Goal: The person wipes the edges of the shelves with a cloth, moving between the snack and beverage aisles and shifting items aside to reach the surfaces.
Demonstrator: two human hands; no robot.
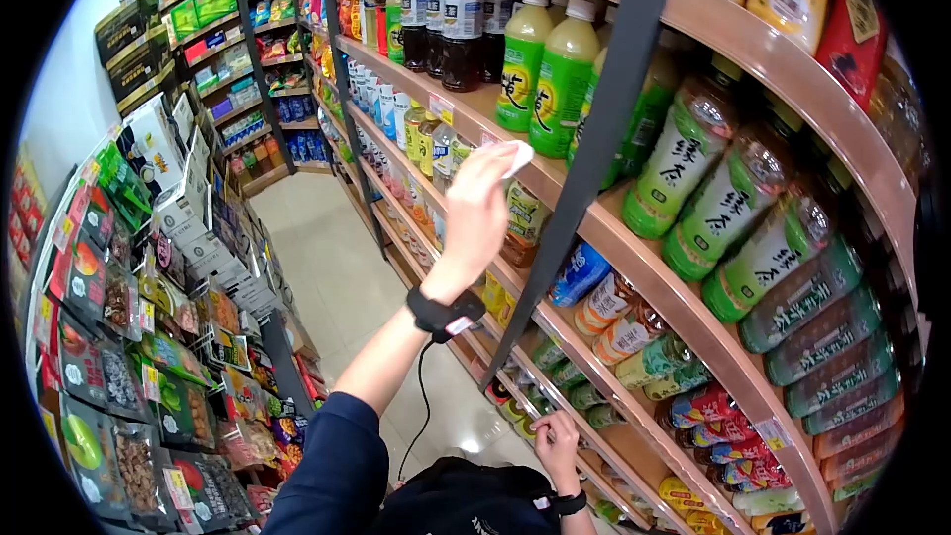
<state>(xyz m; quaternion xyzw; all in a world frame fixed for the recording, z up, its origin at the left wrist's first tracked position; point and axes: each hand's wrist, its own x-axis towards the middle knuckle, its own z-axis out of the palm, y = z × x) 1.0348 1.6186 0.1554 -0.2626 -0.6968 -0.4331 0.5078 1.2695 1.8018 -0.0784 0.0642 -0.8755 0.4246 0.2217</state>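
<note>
Left hand [482,210] pinches small white wad [519,158] at brown shelf edge [546,178], left of slanting black metal post [602,129]. Right hand [557,442] lower, right of post, fingers loosely curled.

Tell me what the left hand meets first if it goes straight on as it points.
Likely the front edge of the shelf, by the white cloth in the left hand; then the green bottles standing on it. Depth is unclear from one view.

Left hand [482,203] raised, arm [386,367] extended, grip pinched; right hand [558,443] low, fingers curled
</note>
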